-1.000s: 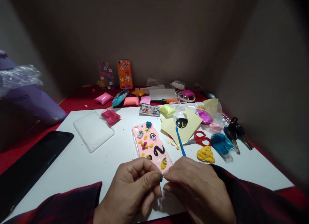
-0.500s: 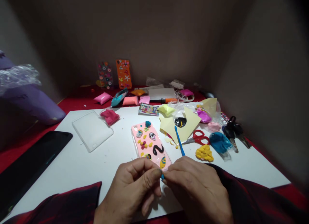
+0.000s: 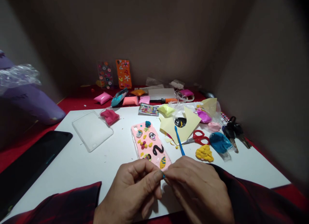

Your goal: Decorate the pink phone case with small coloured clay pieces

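At the far left a black tablet (image 3: 31, 163) lies on the red cloth, and beside it on the white board (image 3: 79, 163) sits a clear case (image 3: 92, 130) with a lump of dark pink clay (image 3: 110, 116) at its far corner. Near the bottom edge the left hand (image 3: 131, 190) is curled, its thumb and forefinger pressed onto a tiny bit of blue clay (image 3: 163, 176), which sits just in front of the near end of the pink phone case (image 3: 151, 146). The right hand (image 3: 195, 188) meets it there, fingertips closed narrowly on the same bit, so both hands pinch it between them. The pink case is dotted with small clay shapes. To its right a blue tool (image 3: 180, 141) lies across yellow paper (image 3: 180, 123), then red scissors (image 3: 198, 137), yellow clay (image 3: 204, 153), a bag of blue clay (image 3: 219, 142) and keys (image 3: 235, 131).
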The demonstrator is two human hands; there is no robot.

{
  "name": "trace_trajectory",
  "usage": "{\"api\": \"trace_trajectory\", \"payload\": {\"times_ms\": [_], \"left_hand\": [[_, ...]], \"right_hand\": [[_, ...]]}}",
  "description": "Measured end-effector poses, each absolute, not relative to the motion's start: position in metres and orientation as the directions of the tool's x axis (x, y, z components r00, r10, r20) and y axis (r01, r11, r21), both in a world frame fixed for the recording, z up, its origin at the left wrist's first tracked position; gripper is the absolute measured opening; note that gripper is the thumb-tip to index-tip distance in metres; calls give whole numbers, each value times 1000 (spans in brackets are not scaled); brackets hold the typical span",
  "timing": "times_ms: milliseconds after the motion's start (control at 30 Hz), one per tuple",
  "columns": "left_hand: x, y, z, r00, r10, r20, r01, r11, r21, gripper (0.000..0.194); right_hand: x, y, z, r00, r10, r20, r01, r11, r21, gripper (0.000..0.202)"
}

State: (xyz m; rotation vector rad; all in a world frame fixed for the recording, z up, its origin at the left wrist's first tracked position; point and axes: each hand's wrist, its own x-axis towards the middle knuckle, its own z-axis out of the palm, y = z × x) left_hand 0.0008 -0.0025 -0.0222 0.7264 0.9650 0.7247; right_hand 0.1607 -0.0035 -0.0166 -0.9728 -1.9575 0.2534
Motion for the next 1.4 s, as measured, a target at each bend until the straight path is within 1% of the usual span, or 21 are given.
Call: {"api": "trace_trajectory", "payload": {"times_ms": [200,433,867,1067,1200,1333,1400], "left_hand": [[1,-5,-18,386,796,-465,-219,569,792,33],[1,-4,-21,352,818,-455,-210,543,813,30],[1,-3,-21,371,809,-456,-187,546,817,32],[-1,-3,-28,364,847,-388,-161,467,870,30],[-2,-3,-26,368,849,-379,-123,449,885,31],[-4,-4,-22,372,851,-370,-18,405,914,30],[-5,-4,-21,386,849,-361,33,378,925,31]], "right_hand": [[163,-4,-18,-308,743,594,546,650,-530,20],[163,-5,-17,-295,744,600,481,658,-579,14],[162,-6,-17,-275,725,631,503,668,-548,17],[164,-6,-18,-295,727,620,461,677,-574,15],[163,-7,-18,-298,731,614,473,672,-570,15],[163,-9,-19,-289,732,617,551,654,-518,17],[163,-10,-21,-275,745,608,568,636,-523,16]]}}
